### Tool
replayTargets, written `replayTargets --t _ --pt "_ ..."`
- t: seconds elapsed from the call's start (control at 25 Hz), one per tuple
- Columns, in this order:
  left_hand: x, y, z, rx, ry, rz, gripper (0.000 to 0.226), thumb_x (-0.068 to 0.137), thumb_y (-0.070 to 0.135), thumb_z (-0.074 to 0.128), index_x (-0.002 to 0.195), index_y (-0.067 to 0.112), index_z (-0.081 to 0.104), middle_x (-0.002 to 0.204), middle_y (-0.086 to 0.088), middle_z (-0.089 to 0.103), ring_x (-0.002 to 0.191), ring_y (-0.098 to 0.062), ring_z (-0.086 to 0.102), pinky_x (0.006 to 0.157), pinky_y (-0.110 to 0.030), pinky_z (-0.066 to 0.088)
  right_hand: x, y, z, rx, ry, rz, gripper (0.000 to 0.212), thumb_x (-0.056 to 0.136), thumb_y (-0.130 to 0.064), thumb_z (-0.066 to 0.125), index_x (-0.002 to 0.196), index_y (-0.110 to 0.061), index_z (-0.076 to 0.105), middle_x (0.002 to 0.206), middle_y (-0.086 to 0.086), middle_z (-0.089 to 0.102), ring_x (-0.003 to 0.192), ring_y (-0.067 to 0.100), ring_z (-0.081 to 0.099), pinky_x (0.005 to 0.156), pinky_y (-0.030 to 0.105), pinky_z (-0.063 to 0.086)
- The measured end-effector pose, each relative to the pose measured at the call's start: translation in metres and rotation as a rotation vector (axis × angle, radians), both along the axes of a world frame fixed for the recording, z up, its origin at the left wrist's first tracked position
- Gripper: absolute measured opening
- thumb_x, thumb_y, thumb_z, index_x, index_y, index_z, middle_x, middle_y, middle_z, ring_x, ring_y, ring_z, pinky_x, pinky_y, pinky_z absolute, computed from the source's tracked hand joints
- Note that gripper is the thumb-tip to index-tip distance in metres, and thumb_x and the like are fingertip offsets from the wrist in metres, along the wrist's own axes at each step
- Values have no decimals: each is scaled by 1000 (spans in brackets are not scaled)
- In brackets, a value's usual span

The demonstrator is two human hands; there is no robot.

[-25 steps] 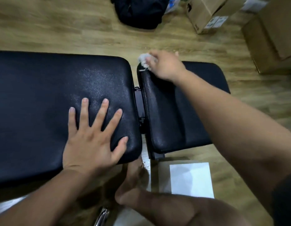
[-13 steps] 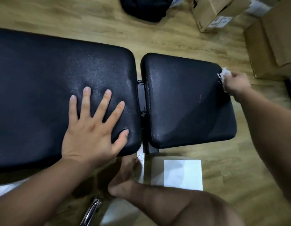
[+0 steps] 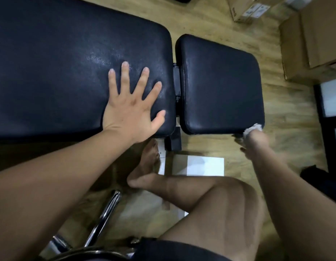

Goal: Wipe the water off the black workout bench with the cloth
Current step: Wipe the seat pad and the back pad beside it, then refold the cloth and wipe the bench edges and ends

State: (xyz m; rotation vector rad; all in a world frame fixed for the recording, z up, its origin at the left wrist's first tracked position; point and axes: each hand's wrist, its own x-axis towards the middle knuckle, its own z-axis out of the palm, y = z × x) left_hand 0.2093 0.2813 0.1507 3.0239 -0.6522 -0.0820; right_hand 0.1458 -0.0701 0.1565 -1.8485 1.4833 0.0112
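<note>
While right hand [image 3: 255,146] grips cloth [image 3: 252,129] at bench [image 3: 219,81] corner, left hand [image 3: 129,110] lies flat, spread amid droplets [image 3: 99,58]; wet patch beneath may go unwiped

Cloth [image 3: 252,129] at bench [image 3: 219,87] corner

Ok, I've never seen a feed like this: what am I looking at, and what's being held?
No machine here: a person wears a camera on the head, looking forward and down. The left hand lies flat, fingers spread, on the long pad of the black workout bench, where droplets glisten. The right hand, blurred, holds a white cloth at the near right corner of the seat pad. Cardboard boxes stand on the wooden floor beyond.
</note>
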Motion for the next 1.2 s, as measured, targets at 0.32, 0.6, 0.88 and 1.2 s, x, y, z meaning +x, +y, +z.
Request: replayTargets --t 0.32,0.6,0.88,1.2 --pt "2 4 8 -17 94 7 76 87 71 11 154 35 16 166 -4 4 147 -48 -6 116 -65 -2 -3 199 -5 255 -70 -78 29 96 -36 43 104 -12 57 102 0 61 96 24 62 89 35 52" --pt "-12 63 69 -841 443 208 30 94 34 58 120 21 65 123 0 66 117 -18 58 101 -29 42 -47 224 61 888 -548 42 30 98 -22 46 119 -10 63 94 9 66 75 21 62 69 33 48" --pt "-163 119 53 -1213 1048 633 29 92 44 62 99 17 71 93 -1 76 83 -15 69 81 -36 55 -107 325 52 1095 -376 331 27 95 -25 51 110 -11 69 99 21 70 76 33 64 65 39 47" --pt "-167 157 65 -1578 831 775 15 86 -4 60 79 6 69 76 -9 70 70 -21 65 60 -26 51 -93 332 49 1102 -570 207 53 80 12 61 128 -10 55 119 20 64 99 28 67 83 41 55"
